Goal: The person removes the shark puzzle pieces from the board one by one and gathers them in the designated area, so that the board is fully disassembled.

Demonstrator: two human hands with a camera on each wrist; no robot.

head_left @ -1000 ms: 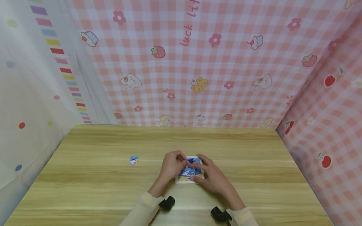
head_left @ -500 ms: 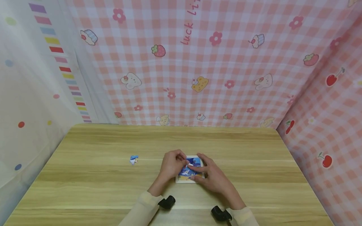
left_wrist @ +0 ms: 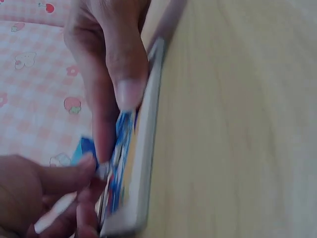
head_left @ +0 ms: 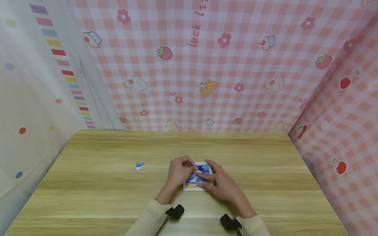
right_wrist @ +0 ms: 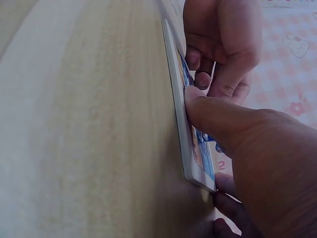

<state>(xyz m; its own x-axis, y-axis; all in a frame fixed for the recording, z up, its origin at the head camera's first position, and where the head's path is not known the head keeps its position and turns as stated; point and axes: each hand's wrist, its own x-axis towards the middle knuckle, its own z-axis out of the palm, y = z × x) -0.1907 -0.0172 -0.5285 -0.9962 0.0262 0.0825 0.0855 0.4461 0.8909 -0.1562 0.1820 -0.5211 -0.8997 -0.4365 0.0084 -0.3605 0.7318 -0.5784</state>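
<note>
A small jigsaw puzzle (head_left: 195,180) with a blue and yellow picture lies in a white-rimmed tray on the table. My left hand (head_left: 178,172) is at its upper left, thumb and fingertips pinching a puzzle piece that they mostly hide. In the left wrist view, a blue bit (left_wrist: 86,146) shows beside those fingertips. My right hand (head_left: 222,183) spreads over the right side. Its index finger touches the middle, close to the left thumb, and its thumb (right_wrist: 200,101) presses on the picture near the lower edge. Its other fingers lie along the right rim.
One loose blue and white puzzle piece (head_left: 139,167) lies on the wooden table (head_left: 103,196), left of the tray. Checked pink cloth (head_left: 189,72) hangs behind the table and at the right; a dotted white cloth (head_left: 35,108) hangs at the left.
Both hands stay nearly where they were. The right index fingertip has shifted slightly toward the person, and a pale patch shows above it in the picture.
</note>
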